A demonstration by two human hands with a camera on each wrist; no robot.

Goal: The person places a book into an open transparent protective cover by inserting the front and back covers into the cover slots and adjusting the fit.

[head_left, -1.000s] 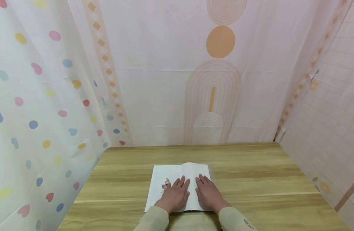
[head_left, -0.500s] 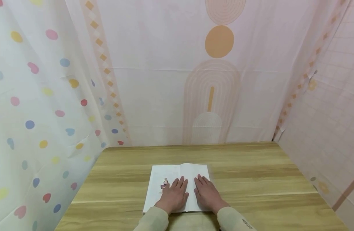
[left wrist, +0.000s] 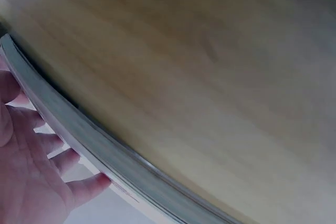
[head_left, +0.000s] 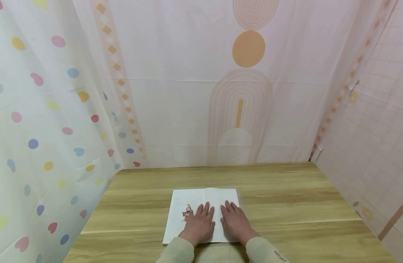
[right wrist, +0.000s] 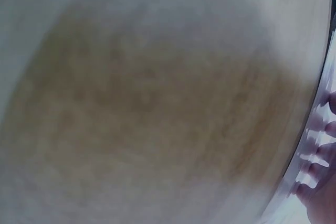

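Head view bright, even, soft shadows; edges bowed. Both wrist views blurred, the light wooden table (left wrist: pixel 210 66) smeared.

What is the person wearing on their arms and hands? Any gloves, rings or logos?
Both hands, the left hand and the right hand, are bare: no gloves, and no rings or watch show. Each arm wears a long pale beige sleeve reaching the wrist. The right sleeve carries a small dark marking, too small to read.
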